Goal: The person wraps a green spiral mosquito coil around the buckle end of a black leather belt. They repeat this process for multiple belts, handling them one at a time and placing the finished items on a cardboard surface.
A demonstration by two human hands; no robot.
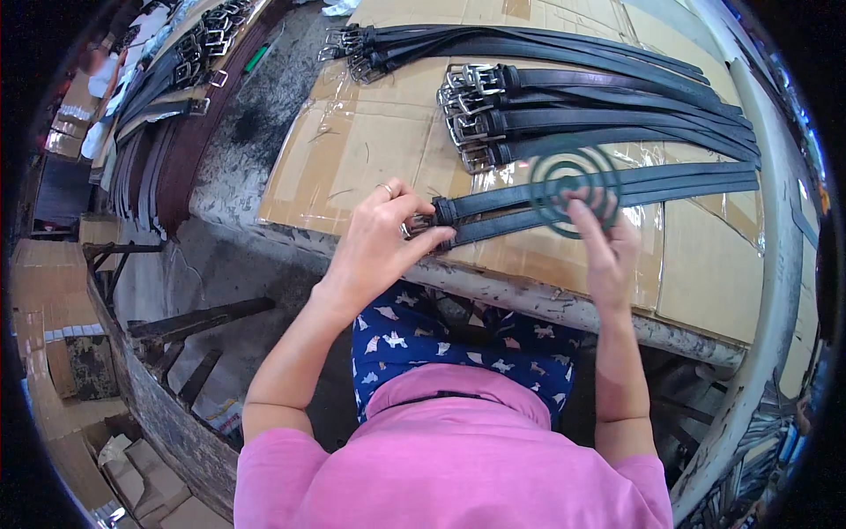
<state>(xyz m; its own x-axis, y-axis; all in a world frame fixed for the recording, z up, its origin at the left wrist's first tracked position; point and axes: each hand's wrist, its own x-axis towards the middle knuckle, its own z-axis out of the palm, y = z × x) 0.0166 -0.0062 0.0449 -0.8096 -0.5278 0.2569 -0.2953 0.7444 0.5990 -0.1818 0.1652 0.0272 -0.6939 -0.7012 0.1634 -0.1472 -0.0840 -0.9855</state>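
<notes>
Two black leather belts [489, 235] lie side by side on the cardboard, near the table's front edge. My left hand [377, 241] grips their buckle end, with thumb and fingers around the metal buckles [416, 225], which it partly covers. My right hand [611, 254], blurred, pinches a dark green spiral that looks like a mosquito coil [550, 221] near its middle. The coil is above the belts, and whether it touches them I cannot tell. Farther back lies a bundle of black belts [562, 120] with silver buckles, and behind it another bundle [462, 40].
Taped cardboard [370, 165] covers the tabletop. To the left, a surface holds more belts [158, 92] and brown straps [192, 145], with a green item [256, 58] beside them. A white post [767, 278] stands at right. Cardboard boxes [49, 278] are at far left; a person's arm [112, 76] shows beyond.
</notes>
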